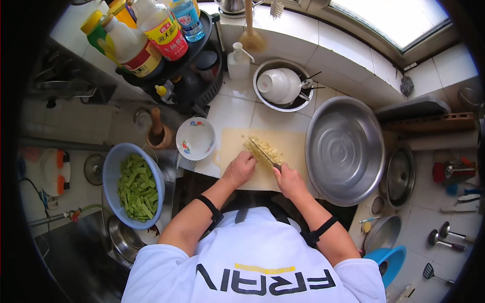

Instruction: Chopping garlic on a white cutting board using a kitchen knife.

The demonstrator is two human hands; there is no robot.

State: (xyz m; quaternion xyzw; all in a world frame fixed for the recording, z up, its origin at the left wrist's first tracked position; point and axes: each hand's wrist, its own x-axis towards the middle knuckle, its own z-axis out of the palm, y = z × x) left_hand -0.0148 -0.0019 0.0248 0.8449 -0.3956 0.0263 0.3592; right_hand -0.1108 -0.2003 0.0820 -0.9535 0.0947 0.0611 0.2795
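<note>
A pale yellow cutting board (235, 142) lies on the white tiled counter in front of me. Finely chopped pale pieces, perhaps garlic, form a pile (269, 149) on it. My right hand (291, 181) is closed around the dark handle of a kitchen knife (264, 151), whose narrow-looking blade lies across the pile. At the pile's left edge is my left hand (241, 168), its fingers curled; whether it pinches something small I cannot tell. A white bowl with a flower pattern (196, 138) stands left of the board.
Right of the board stands a large metal basin (344, 151). A blue plastic basket (107, 181) of cut green vegetable pieces is at the left. Behind are a metal bowl (259, 94) holding white bowls, a pump bottle (238, 64) and a black rack (216, 75) with bottles.
</note>
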